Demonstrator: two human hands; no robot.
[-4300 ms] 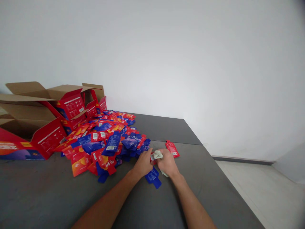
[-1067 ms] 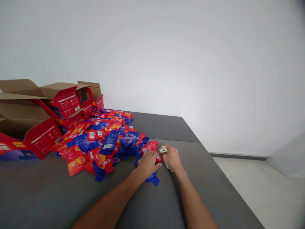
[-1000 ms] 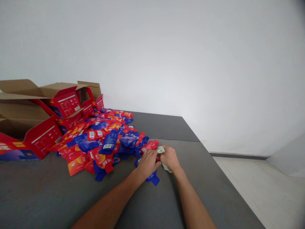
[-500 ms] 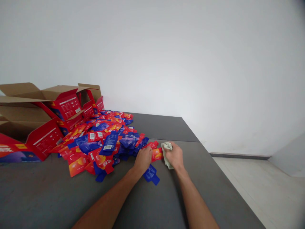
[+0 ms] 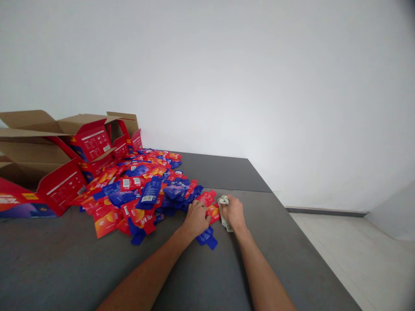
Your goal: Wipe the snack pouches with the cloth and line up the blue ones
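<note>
My right hand (image 5: pixel 234 215) is closed around a crumpled whitish cloth (image 5: pixel 224 219), which rests on the right end of a flat red-and-orange printed card (image 5: pixel 213 212). My left hand (image 5: pixel 196 218) lies over that card's left side, fingers and thumb apart, pressing down. Just beyond the fingers is another red card (image 5: pixel 207 197). Partly under my left hand, a blue card with a tab (image 5: pixel 207 237) lies on the dark grey table (image 5: pixel 207 276). To the left spreads a loose heap of red and blue cards (image 5: pixel 129 196).
Open red cardboard boxes (image 5: pixel 61 185) with brown insides stand along the left behind the heap. A white wall (image 5: pixel 227 86) rises at the back. The table's right edge runs diagonally, with pale floor (image 5: pixel 350 242) beyond it.
My right hand has drawn the cloth slightly left and towards me over the red card. My left hand has shifted a little right, covering more of the cards.
</note>
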